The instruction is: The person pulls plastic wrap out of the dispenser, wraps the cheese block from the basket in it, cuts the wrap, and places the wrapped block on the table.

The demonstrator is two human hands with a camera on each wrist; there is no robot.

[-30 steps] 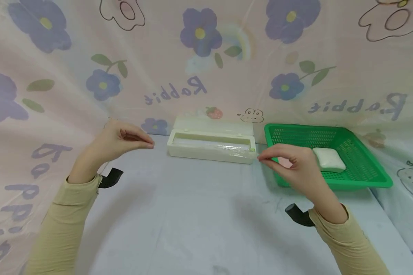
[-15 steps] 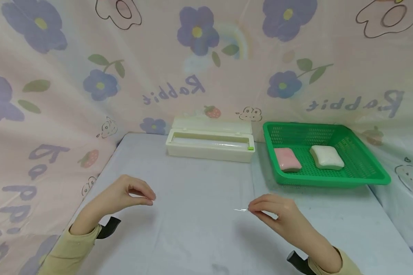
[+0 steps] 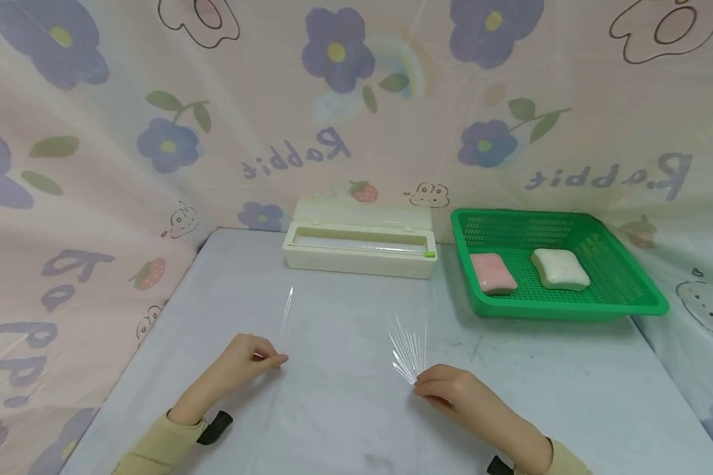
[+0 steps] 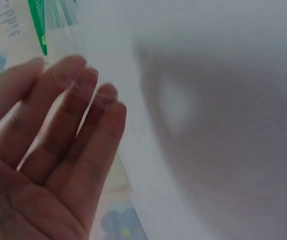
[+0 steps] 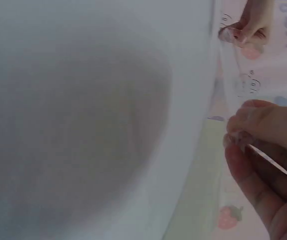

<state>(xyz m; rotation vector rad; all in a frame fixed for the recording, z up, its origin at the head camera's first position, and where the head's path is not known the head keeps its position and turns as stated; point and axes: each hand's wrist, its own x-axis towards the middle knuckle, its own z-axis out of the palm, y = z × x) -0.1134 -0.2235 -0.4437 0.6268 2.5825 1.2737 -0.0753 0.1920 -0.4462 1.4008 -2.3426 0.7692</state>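
A sheet of clear cling film (image 3: pixel 408 349) spans the space between my hands, low over the white table; only its shiny creases show well. My left hand (image 3: pixel 252 359) pinches one corner between thumb and fingers. Seen from the left wrist, the film lies across the fingertips (image 4: pixel 106 92). On the other side, my right hand (image 3: pixel 460 396) pinches the film, which gathers into fanned creases at its fingertips. Behind both hands stands a cream cling film dispenser (image 3: pixel 359 264), its lid (image 3: pixel 362 214) raised and a film roll (image 3: pixel 356 245) inside.
At the back right a green plastic basket (image 3: pixel 570 308) holds a pink soap-like block (image 3: pixel 493 272) and a white one (image 3: pixel 560 269). A flower-printed sheet (image 3: pixel 380 145) hangs behind the white table (image 3: pixel 333 429) and along its sides.
Both hands have come from beside the dispenser down towards me, and the left has moved slightly inward. The film across the dispenser's front has gone from there; creases now show at both hands.
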